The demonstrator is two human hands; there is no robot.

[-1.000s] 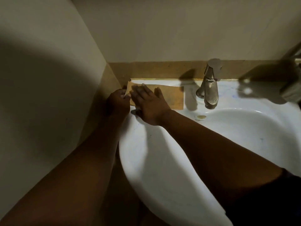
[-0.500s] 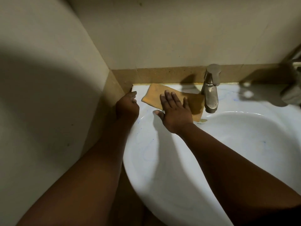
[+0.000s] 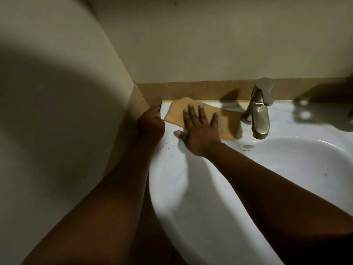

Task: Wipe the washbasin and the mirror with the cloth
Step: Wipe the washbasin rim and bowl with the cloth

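The right hand (image 3: 198,131) had its fingers (image 3: 192,114) straight and spread out, pressing flat on the orange cloth (image 3: 227,125). The cloth lay on the far left rim of the white washbasin (image 3: 191,203), just left of the metal tap (image 3: 258,113). The left hand (image 3: 150,124) had its fingers curled, resting on the left edge of the basin beside the cloth. I could not tell if it gripped the edge. Thin blue marks (image 3: 172,165) showed on the near rim.
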